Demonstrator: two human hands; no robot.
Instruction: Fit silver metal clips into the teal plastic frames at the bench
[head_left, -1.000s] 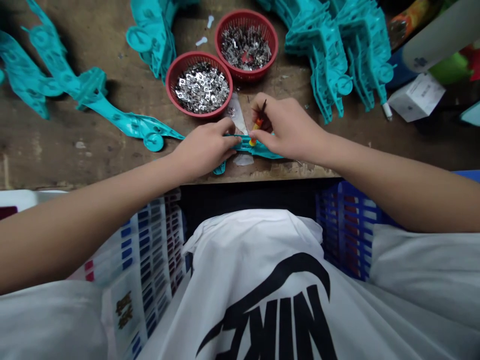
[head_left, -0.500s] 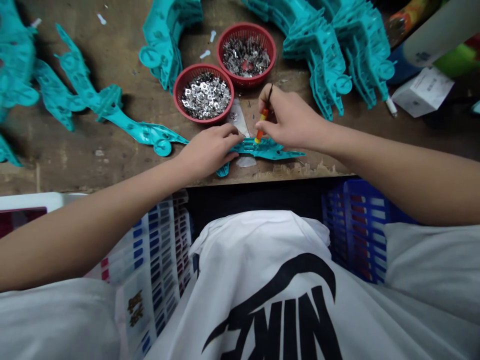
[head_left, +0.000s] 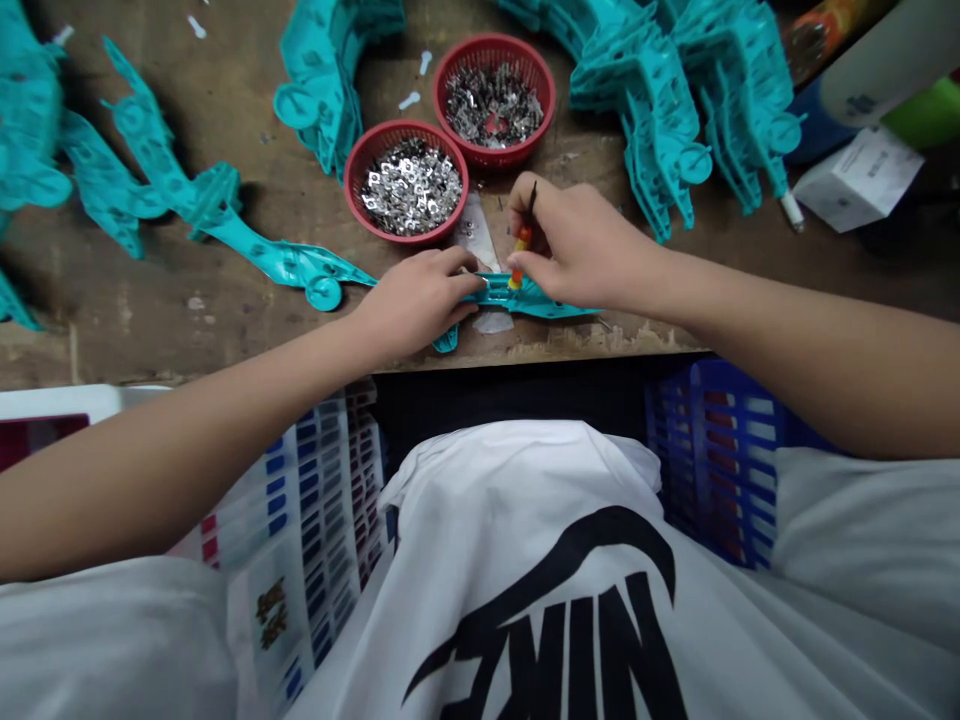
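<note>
A flat teal plastic part [head_left: 525, 297] lies at the near edge of the wooden bench [head_left: 225, 300]. My left hand [head_left: 416, 298] presses down on its left end with the fingers curled over it. My right hand [head_left: 574, 245] pinches a small orange-and-black tool [head_left: 521, 240] held nearly upright, its tip on the teal part. Just beyond the hands stand two red baskets, the nearer one [head_left: 407, 181] full of small shiny metal pieces, the farther one [head_left: 493, 98] holding darker metal pieces.
Stacks of teal parts stand at the back right [head_left: 675, 90] and back centre [head_left: 322, 80]; loose teal parts [head_left: 187, 200] lie at the left. A white box [head_left: 855, 180] sits at the right. A blue crate [head_left: 712, 450] and a white crate [head_left: 315, 500] stand under the bench.
My right hand with the tool has come down slightly toward the teal part after lifting half a second ago. The view shifted a little. My left hand stays on the part.
</note>
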